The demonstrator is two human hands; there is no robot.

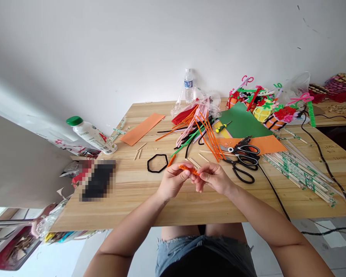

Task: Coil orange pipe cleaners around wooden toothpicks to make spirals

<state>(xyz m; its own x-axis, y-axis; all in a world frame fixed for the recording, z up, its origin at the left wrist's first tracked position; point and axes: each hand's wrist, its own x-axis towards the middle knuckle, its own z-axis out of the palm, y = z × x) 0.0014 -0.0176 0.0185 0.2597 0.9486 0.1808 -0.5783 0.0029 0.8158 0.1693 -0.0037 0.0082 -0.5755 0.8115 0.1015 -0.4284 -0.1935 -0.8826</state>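
Between my two hands is an orange pipe cleaner [189, 169], wound into a tight coil. My left hand [174, 179] pinches its left part with thumb and fingers. At its right end, the thumb and forefinger of my right hand [214, 179] close on it. Both hands are above the front half of the wooden table [126, 192]. Just beyond my left hand lie another orange coiled pipe cleaner [171, 160] and a black pipe cleaner bent into a hexagon [157, 163]. Short wooden sticks [194, 163] are partly hidden behind my fingers.
Scissors [243, 163] lie right of my hands, near wrapped chopsticks [302, 177] and a black cable [273, 192]. Loose pipe cleaners [196, 123], green paper [244, 121] and a screwdriver [223, 127] are behind. A white bottle [93, 136] stands left; finished pipe-cleaner baskets [262, 109] sit back right.
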